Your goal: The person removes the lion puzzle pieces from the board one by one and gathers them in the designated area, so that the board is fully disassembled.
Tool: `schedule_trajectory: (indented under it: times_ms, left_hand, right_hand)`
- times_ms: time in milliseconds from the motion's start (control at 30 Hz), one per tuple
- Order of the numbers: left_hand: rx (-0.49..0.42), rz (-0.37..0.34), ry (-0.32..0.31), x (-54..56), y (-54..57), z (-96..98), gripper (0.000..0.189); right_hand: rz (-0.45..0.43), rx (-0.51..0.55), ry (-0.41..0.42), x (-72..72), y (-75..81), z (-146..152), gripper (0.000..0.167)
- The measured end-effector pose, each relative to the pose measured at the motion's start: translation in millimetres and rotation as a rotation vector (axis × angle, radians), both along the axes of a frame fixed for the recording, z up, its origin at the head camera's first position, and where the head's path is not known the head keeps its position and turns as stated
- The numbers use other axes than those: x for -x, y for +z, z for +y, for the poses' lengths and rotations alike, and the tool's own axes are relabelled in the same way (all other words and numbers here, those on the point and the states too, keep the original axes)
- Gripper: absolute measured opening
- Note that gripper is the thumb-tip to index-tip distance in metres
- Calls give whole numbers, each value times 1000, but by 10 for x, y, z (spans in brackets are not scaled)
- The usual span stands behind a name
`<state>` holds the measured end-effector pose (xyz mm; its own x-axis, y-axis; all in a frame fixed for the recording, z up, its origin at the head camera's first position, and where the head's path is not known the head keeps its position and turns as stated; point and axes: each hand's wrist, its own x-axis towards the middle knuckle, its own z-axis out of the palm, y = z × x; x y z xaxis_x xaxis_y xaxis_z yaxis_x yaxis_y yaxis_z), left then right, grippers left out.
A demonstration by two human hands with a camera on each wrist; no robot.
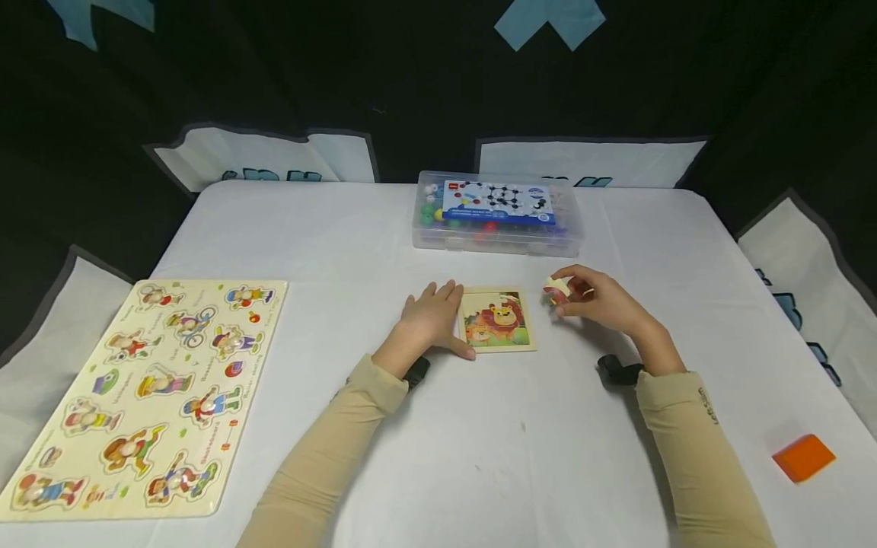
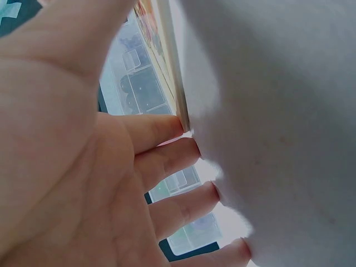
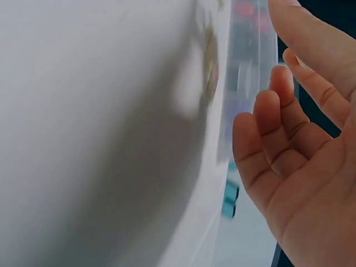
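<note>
A small square wooden picture puzzle [image 1: 499, 320] with a lion scene lies on the white table. My left hand [image 1: 433, 318] rests along its left side, fingers spread and fairly straight, thumb near the lower left corner. In the left wrist view a fingertip [image 2: 177, 125] touches the edge of the puzzle [image 2: 182, 105]. To the right of it, my right hand [image 1: 599, 299] hovers with bent fingers and thumb apart around some small colourful pieces [image 1: 556, 290]. In the right wrist view, blurred pieces [image 3: 210, 69] lie on the table beyond the fingers, and nothing shows in the grasp.
A clear plastic case [image 1: 428, 236] with coloured balls and a blue-white label stands at the back. On the left lies a large wooden figure puzzle board [image 1: 164, 411]. An orange block [image 1: 804, 458] sits near the right edge of the table [image 1: 521, 472].
</note>
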<state>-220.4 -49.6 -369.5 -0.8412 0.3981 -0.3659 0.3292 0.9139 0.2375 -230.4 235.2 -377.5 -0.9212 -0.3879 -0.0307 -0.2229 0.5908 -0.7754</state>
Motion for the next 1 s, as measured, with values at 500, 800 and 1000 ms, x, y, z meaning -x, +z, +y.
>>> schedule_trajectory:
  times_ms: [500,800,1000]
  left_hand:
    - [1,-4,-2,3,-13,-10,116]
    - [0,0,-7,17,-18,-4,117]
    - [-3,1,-7,21,-33,-2,117]
  right_hand:
    - [-129,-214,-194,-92,-43,404,57]
    - [-74,-288,-178,-8,101,150,48]
    - [101,-261,144,127,72,-191,33]
